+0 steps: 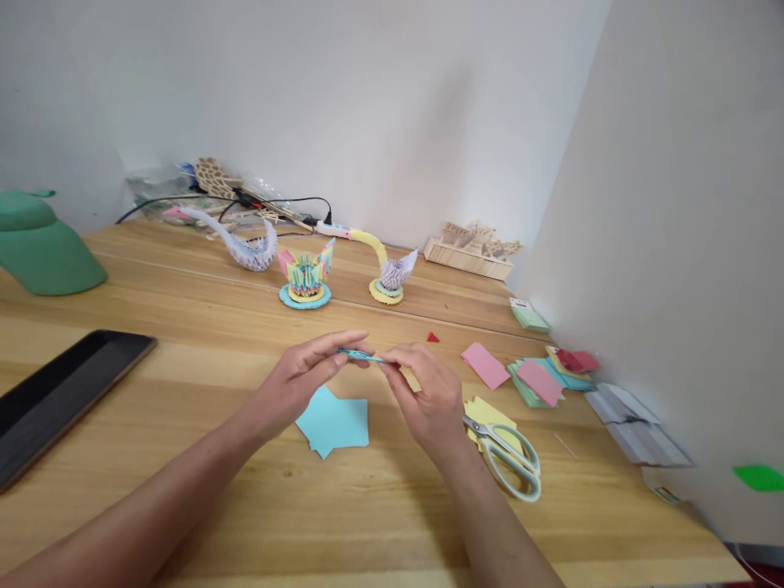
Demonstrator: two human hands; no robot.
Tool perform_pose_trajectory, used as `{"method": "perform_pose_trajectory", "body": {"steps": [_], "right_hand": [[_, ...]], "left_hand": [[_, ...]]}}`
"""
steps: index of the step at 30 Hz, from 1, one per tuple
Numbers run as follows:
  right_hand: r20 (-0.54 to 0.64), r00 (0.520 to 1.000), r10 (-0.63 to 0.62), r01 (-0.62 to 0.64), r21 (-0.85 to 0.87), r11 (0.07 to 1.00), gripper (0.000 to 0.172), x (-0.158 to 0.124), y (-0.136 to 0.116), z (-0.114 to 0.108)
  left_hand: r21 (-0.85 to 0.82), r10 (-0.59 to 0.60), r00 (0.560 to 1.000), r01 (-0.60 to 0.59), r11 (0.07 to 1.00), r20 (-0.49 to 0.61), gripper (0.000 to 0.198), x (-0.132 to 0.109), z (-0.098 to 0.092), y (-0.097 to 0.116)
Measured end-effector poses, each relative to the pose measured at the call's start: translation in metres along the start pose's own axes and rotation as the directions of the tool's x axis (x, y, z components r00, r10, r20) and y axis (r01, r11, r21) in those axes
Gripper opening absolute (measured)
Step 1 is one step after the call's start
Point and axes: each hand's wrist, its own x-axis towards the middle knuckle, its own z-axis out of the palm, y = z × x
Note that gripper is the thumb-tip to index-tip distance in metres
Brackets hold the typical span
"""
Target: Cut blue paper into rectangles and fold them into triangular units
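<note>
A small folded blue paper piece (361, 355) is held between my two hands above the table. My left hand (312, 367) grips its left end between thumb and fingers. The right end is pinched by the thumb and fingers of my right hand (425, 392). Flat blue paper sheets (334, 420) lie overlapping on the table just below my hands. Beside my right wrist, scissors (505, 457) with pale handles rest on yellow paper sheets (513, 429).
Paper swans (251, 251), (398, 273) and a multicoloured paper model (306, 278) stand at the back. A dark tablet (67, 392) and green container (49, 249) are left. Pink sheets (485, 365), stacked papers (532, 384) and a wooden box (469, 257) sit right.
</note>
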Motion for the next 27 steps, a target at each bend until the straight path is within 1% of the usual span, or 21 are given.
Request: {"method": "perform_pose_trajectory", "body": {"steps": [4,7,12,15,17,20,22,25,27], "right_hand": [[-0.01,1.0,-0.015,0.015,0.016,1.0,0.015,0.0007,-0.0003,0.0008],[-0.011,0.999,-0.031,0.031,0.027,0.999,0.016,0.0005,-0.0001,0.0022],[0.003,0.999,-0.049,0.049,0.034,0.998,0.016,-0.0014,0.0006,0.0047],[-0.008,0.999,-0.052,0.052,0.017,0.998,0.016,-0.0021,0.0004,0.0062],[-0.004,0.999,-0.048,0.048,0.014,0.999,0.014,-0.0021,0.0005,0.0071],[0.022,1.0,-0.017,0.016,0.051,0.999,0.012,-0.0015,0.0011,0.0073],[0.031,0.998,0.055,-0.058,0.093,0.994,0.009,-0.0012,0.0019,0.0062],[0.047,0.981,0.189,-0.193,0.133,0.972,0.012,-0.0011,0.0033,0.0037],[0.072,0.971,0.226,-0.234,0.137,0.962,0.011,-0.0011,0.0037,0.0026]], "left_hand": [[0.059,0.047,0.999,-0.046,0.997,-0.011,0.034,0.0001,0.0008,-0.0016],[0.141,0.078,0.997,-0.074,0.987,-0.025,0.037,0.0004,0.002,-0.0027],[0.285,0.169,0.986,-0.159,0.945,-0.01,0.036,0.0009,0.0051,-0.0013],[0.32,0.181,0.983,-0.165,0.933,-0.02,0.036,0.001,0.0066,0.0008],[0.316,0.175,0.985,-0.16,0.935,-0.017,0.037,0.001,0.0069,0.0009],[0.256,0.122,0.992,-0.115,0.96,-0.014,0.039,0.0013,0.0062,-0.001],[0.184,0.066,0.997,-0.06,0.981,-0.025,0.041,0.0019,0.0054,-0.0023],[0.09,-0.003,0.999,0.008,0.996,-0.051,0.046,0.0029,0.0046,-0.0025],[0.048,-0.028,0.998,0.031,0.998,-0.065,0.048,0.0032,0.0043,-0.0016]]}}
